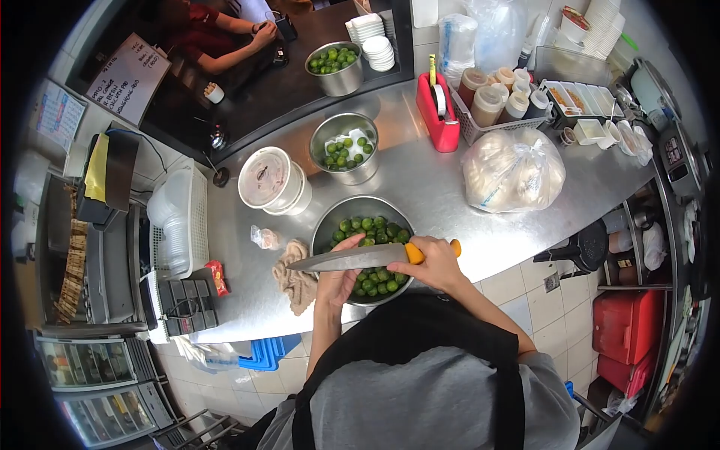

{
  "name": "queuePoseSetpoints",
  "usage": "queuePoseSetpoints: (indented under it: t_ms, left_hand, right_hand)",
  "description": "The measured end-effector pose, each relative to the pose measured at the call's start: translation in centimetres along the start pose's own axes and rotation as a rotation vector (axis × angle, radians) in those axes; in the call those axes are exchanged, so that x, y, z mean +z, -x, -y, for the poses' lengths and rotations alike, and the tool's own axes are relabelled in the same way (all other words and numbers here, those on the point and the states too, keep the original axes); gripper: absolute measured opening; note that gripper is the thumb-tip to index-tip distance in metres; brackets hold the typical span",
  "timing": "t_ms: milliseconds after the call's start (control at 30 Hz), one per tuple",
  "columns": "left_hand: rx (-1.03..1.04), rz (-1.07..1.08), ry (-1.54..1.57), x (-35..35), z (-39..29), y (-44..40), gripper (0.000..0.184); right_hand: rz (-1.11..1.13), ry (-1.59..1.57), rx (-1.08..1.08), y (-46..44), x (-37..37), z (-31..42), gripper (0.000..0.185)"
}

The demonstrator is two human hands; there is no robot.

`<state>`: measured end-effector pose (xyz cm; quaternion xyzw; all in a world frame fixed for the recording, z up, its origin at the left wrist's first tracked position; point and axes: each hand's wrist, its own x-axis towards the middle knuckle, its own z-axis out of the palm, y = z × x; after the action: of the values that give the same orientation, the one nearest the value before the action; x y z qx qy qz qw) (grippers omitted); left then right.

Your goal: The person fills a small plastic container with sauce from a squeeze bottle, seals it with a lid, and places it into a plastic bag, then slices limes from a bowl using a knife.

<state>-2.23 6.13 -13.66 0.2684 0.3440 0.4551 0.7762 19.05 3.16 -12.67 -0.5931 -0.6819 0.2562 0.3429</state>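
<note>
My right hand point(436, 262) is wrapped round the yellow handle of a large kitchen knife point(345, 259). Its broad blade lies level and points left, above a steel bowl point(321, 234) of small green limes point(373, 279). Beneath the blade, my left hand point(339, 286) curls at the bowl's left side. Fingers show above the blade and the palm below it, but the blade hides whatever lies between them. A crumpled tan cloth point(295, 277) sits left of the bowl.
Behind the bowl stand a steel pot point(314, 139) with limes on white paper and a lidded white tub point(264, 178). A bagged white bundle point(514, 171), a red holder point(437, 114) and sauce bottles point(487, 105) occupy the right. Another person's arm point(229, 52) rests beyond the hatch.
</note>
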Motion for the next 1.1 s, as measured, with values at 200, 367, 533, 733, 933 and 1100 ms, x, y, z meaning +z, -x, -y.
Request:
queuePoseSetpoints:
  t_ms: [200,367,533,733,933,1100]
  left_hand:
    - [0.052,-0.015,0.035,0.8,0.2,0.7,0.044]
    - [0.066,-0.056,0.022,1.1,0.4,1.1,0.041]
    - [0.14,-0.143,-0.08,1.2,0.4,1.5,0.036]
    - [0.308,-0.217,-0.298,2.0,0.2,2.1,0.033]
    - [0.447,-0.239,-0.218,2.7,1.1,2.0,0.029]
    - [0.539,-0.227,-0.216,3.8,1.0,2.0,0.029]
  right_hand:
    - [-0.034,0.024,-0.04,-0.1,-0.3,0.7,0.057]
    - [-0.036,0.055,-0.032,-0.3,-0.2,1.1,0.063]
    - [-0.037,0.04,-0.044,-0.1,0.1,1.0,0.063]
    - [0.146,-0.115,0.119,0.0,0.2,1.3,0.065]
    - [0.32,-0.378,0.312,0.1,0.8,1.2,0.064]
    - [0.484,-0.76,0.38,0.0,1.3,0.4,0.061]
